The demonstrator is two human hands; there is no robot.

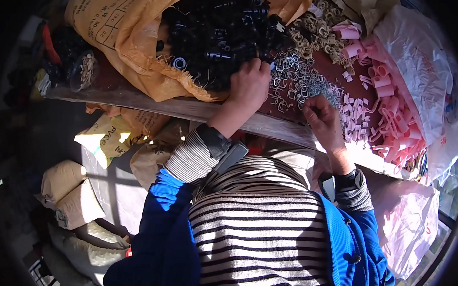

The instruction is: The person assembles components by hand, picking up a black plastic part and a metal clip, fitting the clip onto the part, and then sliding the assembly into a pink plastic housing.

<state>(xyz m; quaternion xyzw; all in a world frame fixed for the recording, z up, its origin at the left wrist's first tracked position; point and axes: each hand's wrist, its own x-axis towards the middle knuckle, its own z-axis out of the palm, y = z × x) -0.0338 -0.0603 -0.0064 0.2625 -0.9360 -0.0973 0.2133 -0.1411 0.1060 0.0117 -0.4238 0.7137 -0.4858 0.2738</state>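
Left hand [249, 82] is reaching forward into the heap of black plastic fittings [218, 32] that spills from the open mouth of a yellow woven sack [124, 31]; fingers are curled down and buried at the heap's edge, so can't tell whether they've closed on a piece. The sack lies on its side on the worktop [154, 105], which probably keeps the parts reachable without digging deep. Right hand [322, 116] sits nearer the body over the pile of small metal wire clips [298, 79], fingers pinched together, apparently on something small; too tiny to identify. Stock looks sorted by kind in an arc: tan clips [318, 32] at the back, pink plastic tube pieces [384, 104] to the right, everything within arm's reach. More filled sacks [71, 195] sit on the floor below.
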